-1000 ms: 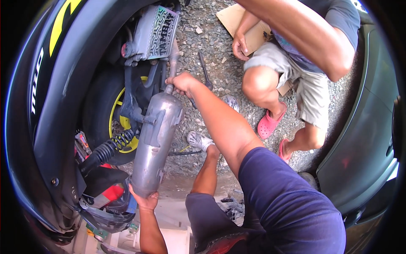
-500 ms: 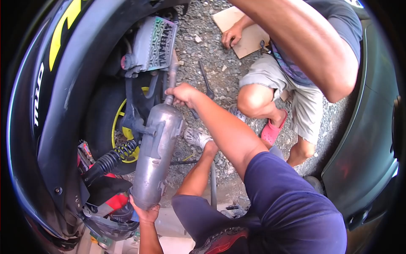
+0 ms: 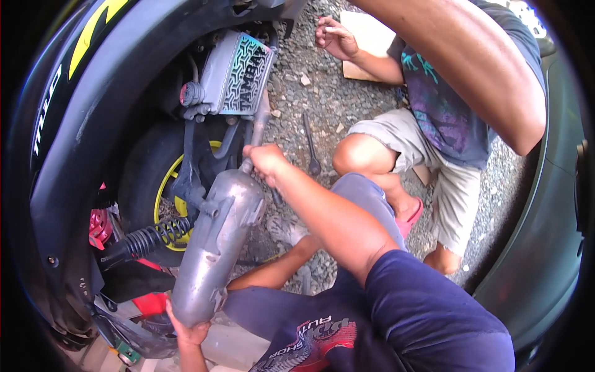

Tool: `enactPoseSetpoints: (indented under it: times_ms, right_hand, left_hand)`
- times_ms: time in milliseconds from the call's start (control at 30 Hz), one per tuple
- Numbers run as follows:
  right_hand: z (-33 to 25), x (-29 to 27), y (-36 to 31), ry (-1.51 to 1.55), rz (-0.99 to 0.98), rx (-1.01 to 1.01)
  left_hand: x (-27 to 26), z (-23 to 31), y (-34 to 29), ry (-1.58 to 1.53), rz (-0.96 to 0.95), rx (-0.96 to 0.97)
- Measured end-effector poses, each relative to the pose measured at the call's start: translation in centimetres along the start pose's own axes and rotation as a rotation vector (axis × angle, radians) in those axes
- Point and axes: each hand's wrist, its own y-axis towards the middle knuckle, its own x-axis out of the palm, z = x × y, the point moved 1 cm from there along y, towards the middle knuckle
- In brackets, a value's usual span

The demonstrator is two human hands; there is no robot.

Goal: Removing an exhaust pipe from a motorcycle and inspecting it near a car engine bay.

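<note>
Head view shows me the grey metal muffler [image 3: 217, 242] slanting from near left toward the middle, just right of the wheel [image 3: 139, 183] and the coil-spring shock [image 3: 145, 239]. My left hand [image 3: 191, 332] cups the muffler's near end, fingers against its side; my right hand [image 3: 266, 162] is closed around the narrow pipe at its far end. Farther off I see a patterned cover [image 3: 245, 74]. To its right, a dark tool [image 3: 315, 165] lies on the gravel [image 3: 296, 93]. At far right, a co-worker's hand [image 3: 336, 38] is raised beside a cardboard sheet [image 3: 367, 37].
</note>
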Motion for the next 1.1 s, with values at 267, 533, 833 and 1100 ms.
enactPoseSetpoints:
  times_ms: [267,533,833,1100]
  right_hand:
    - [0.2,0.6,-1.2,0.088,0.035,0.049]
    - [1.0,0.3,-0.7,0.080,0.009,-0.013]
    - [1.0,0.0,-0.3,0.076,0.005,0.008]
    - [0.6,-0.8,-1.1,0.162,-0.043,0.044]
  left_hand:
    - [-0.3,-0.6,0.1,-0.018,0.006,-0.001]
    - [-2.2,-0.9,1.1,0.025,-0.129,-0.003]
    - [0.2,-1.4,0.6,-0.030,0.050,0.028]
    - [1.0,-2.2,1.0,-0.011,0.131,0.055]
